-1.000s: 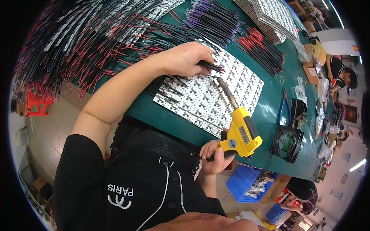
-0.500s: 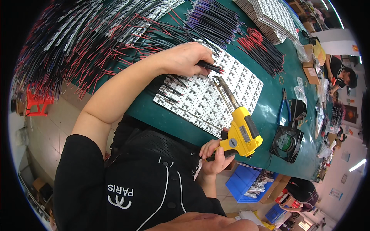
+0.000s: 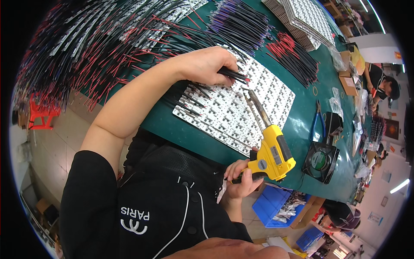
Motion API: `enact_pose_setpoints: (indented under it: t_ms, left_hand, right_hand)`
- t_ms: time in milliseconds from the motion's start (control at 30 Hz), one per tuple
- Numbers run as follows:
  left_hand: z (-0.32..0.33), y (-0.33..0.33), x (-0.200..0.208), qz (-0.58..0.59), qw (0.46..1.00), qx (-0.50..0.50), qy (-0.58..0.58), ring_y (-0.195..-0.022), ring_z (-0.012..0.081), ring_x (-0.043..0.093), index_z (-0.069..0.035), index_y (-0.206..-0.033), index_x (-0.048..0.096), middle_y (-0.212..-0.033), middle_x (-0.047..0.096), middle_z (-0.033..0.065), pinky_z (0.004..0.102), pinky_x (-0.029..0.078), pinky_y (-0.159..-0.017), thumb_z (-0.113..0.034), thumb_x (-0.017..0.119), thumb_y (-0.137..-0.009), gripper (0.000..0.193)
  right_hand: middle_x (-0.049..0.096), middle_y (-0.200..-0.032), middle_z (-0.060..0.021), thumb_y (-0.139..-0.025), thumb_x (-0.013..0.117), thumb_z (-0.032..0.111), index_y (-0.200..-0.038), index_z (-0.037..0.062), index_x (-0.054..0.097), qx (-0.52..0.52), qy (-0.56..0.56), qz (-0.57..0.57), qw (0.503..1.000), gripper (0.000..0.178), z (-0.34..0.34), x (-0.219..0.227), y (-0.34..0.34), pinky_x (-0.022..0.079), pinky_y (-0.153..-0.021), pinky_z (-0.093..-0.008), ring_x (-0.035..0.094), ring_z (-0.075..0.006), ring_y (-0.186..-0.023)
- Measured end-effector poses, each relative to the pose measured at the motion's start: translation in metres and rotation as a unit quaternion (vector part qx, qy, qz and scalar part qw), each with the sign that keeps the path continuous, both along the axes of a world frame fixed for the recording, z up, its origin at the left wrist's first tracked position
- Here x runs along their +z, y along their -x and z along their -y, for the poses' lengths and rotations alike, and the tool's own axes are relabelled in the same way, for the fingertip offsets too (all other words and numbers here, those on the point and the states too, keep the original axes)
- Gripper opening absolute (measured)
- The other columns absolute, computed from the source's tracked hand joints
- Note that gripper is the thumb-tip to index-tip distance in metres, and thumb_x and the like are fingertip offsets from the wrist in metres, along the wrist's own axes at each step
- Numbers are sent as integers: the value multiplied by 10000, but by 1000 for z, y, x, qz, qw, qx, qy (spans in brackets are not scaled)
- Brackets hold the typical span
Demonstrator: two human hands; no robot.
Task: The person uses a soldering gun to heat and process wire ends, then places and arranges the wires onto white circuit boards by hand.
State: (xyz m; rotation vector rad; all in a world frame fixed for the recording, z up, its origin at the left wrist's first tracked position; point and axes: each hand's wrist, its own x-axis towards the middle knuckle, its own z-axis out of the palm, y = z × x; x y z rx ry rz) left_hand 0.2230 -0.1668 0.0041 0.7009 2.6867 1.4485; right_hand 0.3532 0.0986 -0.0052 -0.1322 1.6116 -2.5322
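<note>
My left hand (image 3: 211,64) reaches in from the left, its fingers closed round a bundle of thin black wires (image 3: 235,74) with red ends showing. Beneath it lies a panel of white circuit boards (image 3: 235,118), covered in rows of small dark parts. Several wires lie along the panel's left side. Low at the table's near edge, my right hand (image 3: 241,179) grips the handle of a yellow soldering gun (image 3: 271,155). The gun's long metal tip (image 3: 254,103) points up over the panel, just short of the wire ends and apart from them.
Heaps of black and red wires (image 3: 95,56) cover the far left. Wire bundles (image 3: 293,58) and stacked panels (image 3: 306,19) lie at the back. Blue-handled pliers (image 3: 318,121) and a black fan (image 3: 321,159) sit at right. A blue bin (image 3: 271,205) stands below; co-workers (image 3: 381,84) are further right.
The soldering gun has drawn back slightly, down and to the right, so its tip is farther from the wire ends. My left hand has stayed almost still with the wires.
</note>
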Motion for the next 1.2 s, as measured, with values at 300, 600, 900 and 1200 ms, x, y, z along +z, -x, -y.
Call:
enact_pose_setpoints:
  t_ms: [300, 600, 900, 1200]
  left_hand:
    - [-2, -8, 12, 43, 998, 41, 3, -679, 263, 551, 50, -814, 619, -728, 563, 115, 333, 428, -629, -85, 705, -710, 191]
    - [-12, -11, 3, -18, 998, 58, 30, -687, 300, 571, 55, -779, 607, -732, 565, 140, 347, 437, -620, -80, 699, -672, 195]
    - [-18, -14, 8, -33, 992, 78, 92, -779, 321, 606, 26, -803, 648, -794, 615, 167, 384, 479, -710, -128, 680, -692, 193]
    - [-21, -15, 14, -9, 991, 87, 104, -754, 322, 611, 27, -782, 646, -747, 616, 161, 388, 480, -688, -108, 665, -675, 173]
  right_hand:
    - [402, -523, -43, -847, 563, 189, -1265, -99, 286, -3, -13, -9, 1000, 578, -3, 1, -5, 387, -387, -256, 396, -128, -404]
    - [409, -524, -51, -847, 561, 201, -1120, -72, 352, 10, -40, -10, 999, 439, -7, -8, -9, 380, -373, -261, 397, -132, -389]
    - [414, -535, -58, -855, 533, 178, -1070, -57, 348, 16, -41, -15, 999, 368, -5, -9, -10, 386, -379, -262, 404, -137, -401]
    - [414, -535, -55, -862, 536, 186, -1051, -63, 355, 19, -44, -8, 999, 361, -8, -14, -10, 386, -381, -260, 404, -133, -406]
